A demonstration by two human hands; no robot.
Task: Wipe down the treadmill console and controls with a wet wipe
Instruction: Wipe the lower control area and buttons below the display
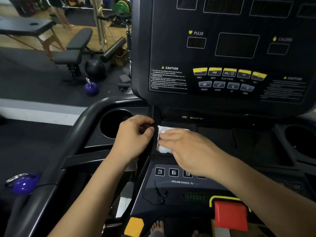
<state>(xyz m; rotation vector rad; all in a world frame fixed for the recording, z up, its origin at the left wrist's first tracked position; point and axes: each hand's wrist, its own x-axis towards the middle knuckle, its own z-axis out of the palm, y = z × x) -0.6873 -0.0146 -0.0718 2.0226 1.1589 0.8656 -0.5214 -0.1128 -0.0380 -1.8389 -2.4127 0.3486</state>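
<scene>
The black treadmill console (222,48) fills the upper right, with dark displays and a row of yellow buttons (229,72). Below it lies a recessed tray (222,139), then a lower panel with numbered incline keys (166,172). A white wet wipe (162,132) lies bunched at the tray's left end. My right hand (186,149) lies flat on the wipe, fingers pointing left. My left hand (135,135) is just left of the wipe, fingers curled with thumb and fingertips pinched at the tray's left wall; whether it touches the wipe I cannot tell.
A round cup holder (114,124) sits left of my left hand, another (301,139) at the far right. A red stop button (230,216) is at the bottom. The curved handrail (68,151) runs on the left. Beyond are a weight bench (75,48) and purple kettlebells (91,87).
</scene>
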